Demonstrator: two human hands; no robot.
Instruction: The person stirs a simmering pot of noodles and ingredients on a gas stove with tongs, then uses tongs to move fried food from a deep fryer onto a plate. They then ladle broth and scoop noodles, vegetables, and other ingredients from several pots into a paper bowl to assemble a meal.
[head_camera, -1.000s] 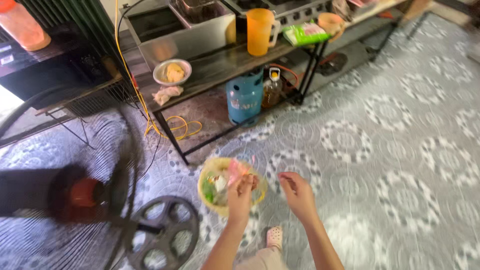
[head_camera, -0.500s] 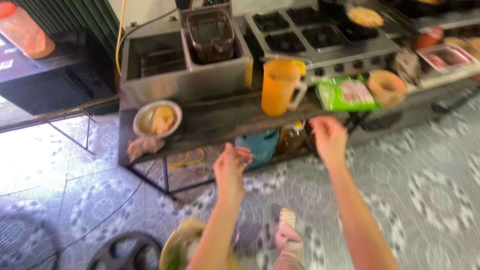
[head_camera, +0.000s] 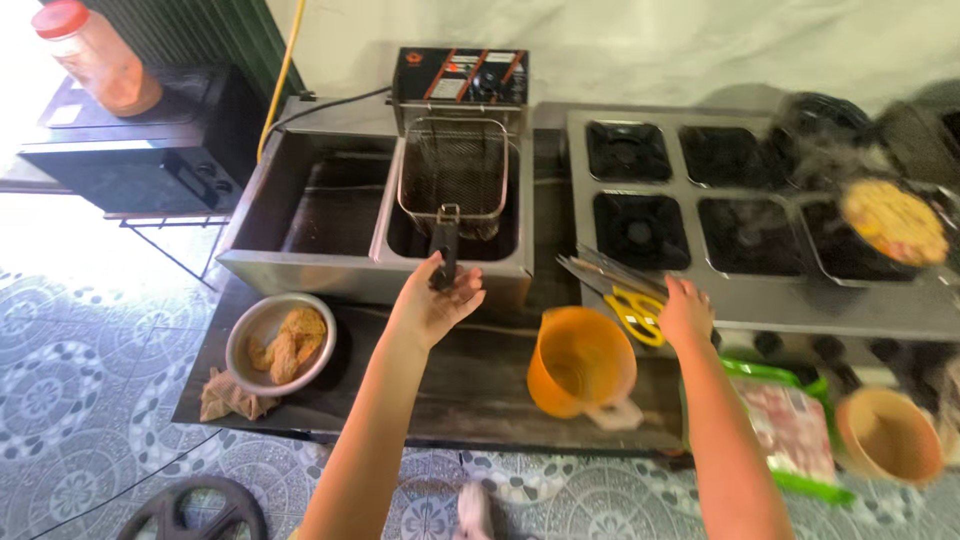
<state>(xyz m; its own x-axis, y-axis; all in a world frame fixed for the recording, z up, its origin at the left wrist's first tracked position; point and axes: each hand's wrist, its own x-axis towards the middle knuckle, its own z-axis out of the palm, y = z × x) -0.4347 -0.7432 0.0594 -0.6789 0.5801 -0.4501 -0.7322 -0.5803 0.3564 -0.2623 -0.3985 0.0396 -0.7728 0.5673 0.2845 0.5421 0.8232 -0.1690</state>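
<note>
Stove with dark burner wells sits just right of the fryer, my landmark, and carries a pan of food at its far right. Fryer itself holds a wire basket resting in its well, handle jutting toward me so I can grab it. On the dark surface in front of the fryer, an orange jug stands right of centre and a bowl of fried pieces to the left. My left hand touches the handle, fingers spread, not yet closed. My right hand, right of the fryer, rests on yellow-handled scissors beside tongs; I cannot tell its grip.
</note>
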